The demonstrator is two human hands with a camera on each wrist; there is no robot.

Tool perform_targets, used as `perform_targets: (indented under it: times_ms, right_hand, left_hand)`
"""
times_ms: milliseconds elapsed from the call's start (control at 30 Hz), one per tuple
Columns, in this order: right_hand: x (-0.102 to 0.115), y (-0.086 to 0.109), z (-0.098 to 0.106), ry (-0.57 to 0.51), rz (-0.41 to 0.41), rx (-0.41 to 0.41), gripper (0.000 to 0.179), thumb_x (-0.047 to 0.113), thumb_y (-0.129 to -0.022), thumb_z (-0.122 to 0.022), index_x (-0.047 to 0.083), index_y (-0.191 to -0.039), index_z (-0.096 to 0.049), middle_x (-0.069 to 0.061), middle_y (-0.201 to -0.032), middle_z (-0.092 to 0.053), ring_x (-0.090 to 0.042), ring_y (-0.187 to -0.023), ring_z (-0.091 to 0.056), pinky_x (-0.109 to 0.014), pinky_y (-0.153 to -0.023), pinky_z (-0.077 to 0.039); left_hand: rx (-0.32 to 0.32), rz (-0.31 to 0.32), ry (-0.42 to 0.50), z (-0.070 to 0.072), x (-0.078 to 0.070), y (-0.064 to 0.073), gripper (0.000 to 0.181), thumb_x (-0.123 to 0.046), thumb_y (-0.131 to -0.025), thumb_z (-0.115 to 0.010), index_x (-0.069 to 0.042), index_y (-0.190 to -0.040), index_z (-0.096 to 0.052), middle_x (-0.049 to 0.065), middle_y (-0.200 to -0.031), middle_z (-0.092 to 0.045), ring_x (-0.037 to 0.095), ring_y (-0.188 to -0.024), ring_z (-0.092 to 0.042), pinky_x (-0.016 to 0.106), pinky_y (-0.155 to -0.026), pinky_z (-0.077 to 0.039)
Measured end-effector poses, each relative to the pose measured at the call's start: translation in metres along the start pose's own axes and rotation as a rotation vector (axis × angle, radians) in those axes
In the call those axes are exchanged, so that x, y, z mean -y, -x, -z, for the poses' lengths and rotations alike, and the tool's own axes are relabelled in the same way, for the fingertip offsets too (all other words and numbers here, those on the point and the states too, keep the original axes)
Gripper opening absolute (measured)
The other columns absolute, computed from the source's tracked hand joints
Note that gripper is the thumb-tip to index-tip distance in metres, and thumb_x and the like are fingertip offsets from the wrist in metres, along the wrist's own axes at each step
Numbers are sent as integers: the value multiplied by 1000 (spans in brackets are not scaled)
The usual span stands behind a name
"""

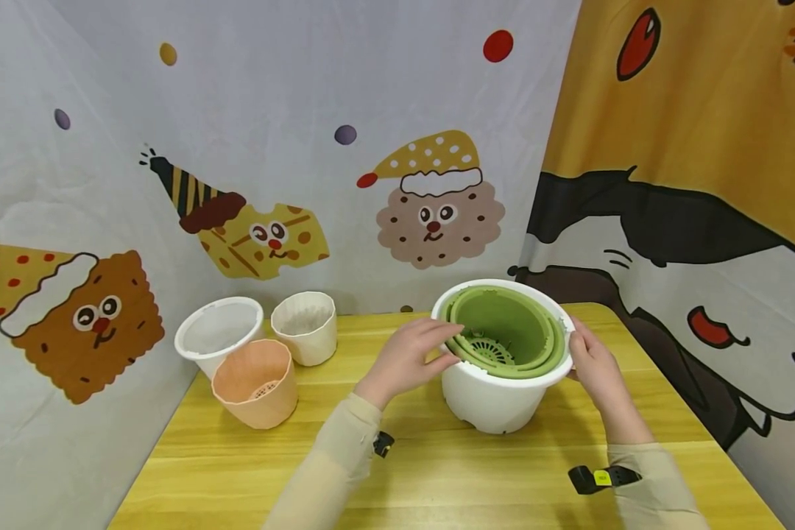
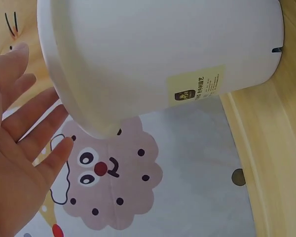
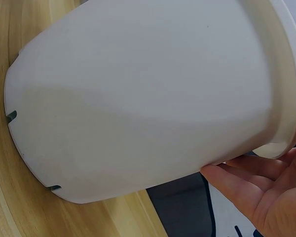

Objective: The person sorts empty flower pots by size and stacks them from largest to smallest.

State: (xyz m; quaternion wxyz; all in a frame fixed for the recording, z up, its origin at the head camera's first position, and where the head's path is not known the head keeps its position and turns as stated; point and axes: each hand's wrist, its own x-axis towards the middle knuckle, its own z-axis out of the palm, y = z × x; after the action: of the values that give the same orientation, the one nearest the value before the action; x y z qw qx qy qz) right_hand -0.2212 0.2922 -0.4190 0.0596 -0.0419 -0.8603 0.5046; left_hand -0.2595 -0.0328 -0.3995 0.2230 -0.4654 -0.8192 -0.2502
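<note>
A large white flowerpot point(image 1: 493, 401) stands upright on the table at the right. Nested inside it are green flowerpots point(image 1: 513, 316), one within another, with a slotted base showing. My left hand point(image 1: 411, 355) is at the pot's left rim, its fingers loosely extended over the edge; whether they touch the green rim is hard to tell. In the left wrist view that hand point(image 2: 27, 148) is spread beside the white rim. On the right side, my right hand point(image 1: 596, 361) grips the white rim, thumb on top and fingers underneath, as the right wrist view shows the fingers point(image 3: 237, 190) against the pot.
Another white pot point(image 1: 202, 361), a peach pot point(image 1: 258, 401) with a perforated base and a small cream pot point(image 1: 314, 346) stand at the left of the wooden table point(image 1: 450, 486). A cartoon-printed cloth point(image 1: 271, 96) hangs right behind the table.
</note>
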Motion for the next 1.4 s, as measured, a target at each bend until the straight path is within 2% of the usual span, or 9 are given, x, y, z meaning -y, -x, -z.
perform_targets:
  times_ms: [133, 333, 400, 667, 867, 1167, 1400]
  right_hand:
    - [-1, 0, 0, -8, 15, -3, 60, 40, -106, -22, 10, -158, -23, -30, -150, -36, -34, -111, -55, -24, -73, -56]
    - [-2, -1, 0, -30, 35, -4, 60, 39, -106, -23, 9, -158, -23, -31, -149, -37, -11, -97, -58, -23, -72, -56]
    - [-2, -1, 0, -31, 37, -5, 59, 39, -106, -23, 8, -158, -24, -31, -148, -38, -8, -94, -57, -23, -72, -56]
    - [-1, -1, 0, -22, 20, -2, 60, 39, -106, -23, 9, -158, -23, -29, -150, -37, -14, -100, -57, -22, -72, -55]
    - [-1, -1, 0, -40, 15, 5, 59, 38, -106, -22, 9, -158, -23, -30, -150, -36, -9, -97, -56, -21, -71, -55]
    - [-1, 0, -1, -24, 13, -2, 60, 39, -106, -22, 9, -158, -23, -31, -149, -37, -22, -103, -58, -22, -72, -55]
    - [-2, 0, 0, -25, 30, -2, 60, 39, -106, -22, 8, -158, -22, -30, -150, -35, -18, -102, -58, -23, -73, -56]
  left_hand:
    - [-9, 30, 1, 0, -1, 4, 52, -27, -89, -75, -7, -134, -60, 11, -132, -62, 25, -122, -57, 39, -109, -40]
    - [11, 92, -24, 0, -2, 9, 58, -34, -89, -74, -7, -138, -57, 9, -135, -60, 24, -125, -54, 41, -111, -38]
    - [19, 115, -33, 1, -3, 11, 62, -36, -89, -74, -7, -140, -55, 9, -135, -59, 24, -126, -53, 42, -110, -38]
    - [39, 207, -17, 2, -4, 20, 75, -43, -88, -72, -5, -147, -45, 9, -140, -56, 27, -130, -50, 46, -112, -36]
    - [19, 231, -1, -2, -1, 27, 77, -43, -87, -74, -8, -149, -43, 8, -143, -53, 27, -131, -49, 47, -112, -35]
    - [30, 298, 29, -5, 1, 40, 80, -37, -85, -78, -12, -151, -41, 6, -145, -52, 27, -132, -48, 50, -112, -34]
    - [56, 332, 11, -6, 3, 51, 79, -40, -86, -76, -11, -151, -40, 7, -146, -51, 28, -133, -47, 49, -112, -35]
